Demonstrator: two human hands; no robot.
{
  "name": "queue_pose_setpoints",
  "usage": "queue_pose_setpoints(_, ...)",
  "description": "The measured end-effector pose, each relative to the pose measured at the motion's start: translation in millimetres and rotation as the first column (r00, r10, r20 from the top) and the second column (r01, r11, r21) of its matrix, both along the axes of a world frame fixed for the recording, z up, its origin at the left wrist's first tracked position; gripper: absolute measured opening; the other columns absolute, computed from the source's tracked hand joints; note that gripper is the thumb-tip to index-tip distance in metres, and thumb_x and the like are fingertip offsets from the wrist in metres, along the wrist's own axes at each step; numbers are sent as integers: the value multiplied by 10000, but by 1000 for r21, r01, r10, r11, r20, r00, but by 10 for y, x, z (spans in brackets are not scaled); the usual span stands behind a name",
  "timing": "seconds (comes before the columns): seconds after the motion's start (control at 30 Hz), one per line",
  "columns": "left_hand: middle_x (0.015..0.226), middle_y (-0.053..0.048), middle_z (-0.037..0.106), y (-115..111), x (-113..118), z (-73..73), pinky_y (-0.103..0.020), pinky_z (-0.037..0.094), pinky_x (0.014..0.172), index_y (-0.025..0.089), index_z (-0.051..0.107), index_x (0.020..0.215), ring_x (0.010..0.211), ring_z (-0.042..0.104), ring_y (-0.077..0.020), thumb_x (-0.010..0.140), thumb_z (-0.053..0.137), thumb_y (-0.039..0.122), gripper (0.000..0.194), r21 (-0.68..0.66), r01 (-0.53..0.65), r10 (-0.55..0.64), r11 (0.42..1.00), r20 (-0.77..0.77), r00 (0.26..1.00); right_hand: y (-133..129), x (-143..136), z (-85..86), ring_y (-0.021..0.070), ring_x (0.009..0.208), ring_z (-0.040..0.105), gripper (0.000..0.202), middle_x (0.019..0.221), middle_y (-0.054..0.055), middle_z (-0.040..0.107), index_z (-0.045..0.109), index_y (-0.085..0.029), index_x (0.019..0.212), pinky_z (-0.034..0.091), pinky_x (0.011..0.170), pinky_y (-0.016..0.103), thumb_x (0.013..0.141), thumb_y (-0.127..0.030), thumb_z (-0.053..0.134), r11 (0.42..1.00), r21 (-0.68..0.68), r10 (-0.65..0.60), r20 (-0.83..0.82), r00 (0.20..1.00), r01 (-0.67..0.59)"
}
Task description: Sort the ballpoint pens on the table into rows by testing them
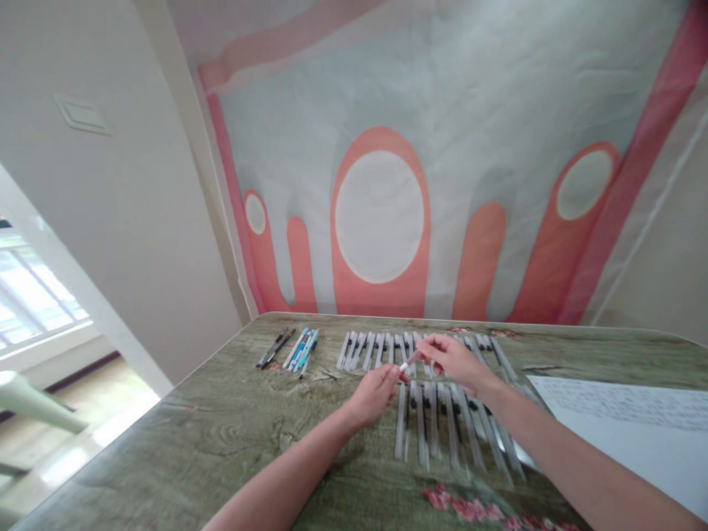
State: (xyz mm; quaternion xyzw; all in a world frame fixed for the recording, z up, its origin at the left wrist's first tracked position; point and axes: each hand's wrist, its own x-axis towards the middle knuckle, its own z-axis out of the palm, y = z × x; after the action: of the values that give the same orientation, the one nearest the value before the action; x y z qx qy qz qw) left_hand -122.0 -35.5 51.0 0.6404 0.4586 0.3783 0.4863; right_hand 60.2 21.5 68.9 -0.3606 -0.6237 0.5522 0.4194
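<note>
Between my two hands is a slim pen (410, 361) with a pinkish section and a white band, held above the table. My left hand (376, 392) pinches its lower left end. The fingers of my right hand (450, 359) are closed on its upper right end. Under and in front of my right hand lies a near row of clear, pen-like sticks (434, 424) with dark parts near their tops. A second row of similar clear sticks (366, 350) lies farther back, partly hidden by my right hand.
Blue and white pens (302, 349) and several black pens (275, 349) lie at the back left of the wood-patterned table (221, 428). A sheet of paper with writing (625, 420) lies at the right. Behind the table's far edge stands a patterned wall covering (379, 299).
</note>
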Motion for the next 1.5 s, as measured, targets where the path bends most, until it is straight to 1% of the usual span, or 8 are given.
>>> queue_pose_setpoints(0.13,481,74,256,13,-5,-27,-184,212,408,139,506,850,420,238,-61,808,275,532,458,25,-21,21,999,-18,1000,3,31,47,108,672,521,349,809,26,599,535,-196,939,392,452,170,680,-416,616,994,-98,47,-43,998,-51)
queue_pose_setpoints(0.23,489,68,275,2,-6,-18,-186,218,419,142,512,861,433,259,-66,821,259,514,451,79,-31,37,996,-78,996,2,24,34,112,687,522,326,816,45,597,548,-179,885,392,444,165,705,-448,584,983,-182,18,-19,1000,-22)
queue_pose_setpoints(0.43,511,48,334,-24,-20,36,-197,251,469,143,546,859,479,314,-80,841,234,476,457,178,-12,58,984,-259,964,57,16,-71,64,569,481,284,735,12,594,535,-159,867,394,490,175,681,-343,644,994,-108,14,-40,999,-19)
queue_pose_setpoints(0.6,537,31,388,-22,-24,65,-205,302,532,144,564,862,539,372,-97,848,215,462,473,220,-15,90,975,-338,937,62,53,-40,108,740,545,337,853,45,608,515,-180,976,434,571,195,694,-317,640,986,-143,73,-64,995,-82)
queue_pose_setpoints(0.9,544,26,395,-34,-17,71,-205,315,545,137,572,867,557,384,-104,847,212,461,485,228,-38,123,973,-371,921,80,39,-80,112,703,561,355,837,53,629,516,-160,973,431,557,205,687,-328,643,998,-65,26,0,1000,-26)
queue_pose_setpoints(1.13,552,28,394,-32,-18,61,-204,314,558,148,573,860,569,388,-101,850,219,450,466,248,-25,120,968,-374,919,44,26,-68,115,710,562,312,836,56,635,522,-169,942,423,521,192,743,-406,562,985,-162,59,5,998,-57)
queue_pose_setpoints(1.3,543,34,383,-40,-14,69,-207,312,560,149,576,863,557,379,-100,849,221,453,468,236,-20,112,972,-382,917,51,13,-80,75,606,535,316,749,24,634,500,-159,968,413,540,184,713,-299,623,992,-120,30,10,999,-29)
queue_pose_setpoints(1.5,562,25,392,-44,-14,81,-207,314,559,141,579,866,580,388,-107,846,221,455,476,231,-19,110,973,-386,916,41,34,-43,120,765,572,332,914,59,618,517,-178,967,437,566,199,687,-299,646,983,-156,85,-59,995,-93)
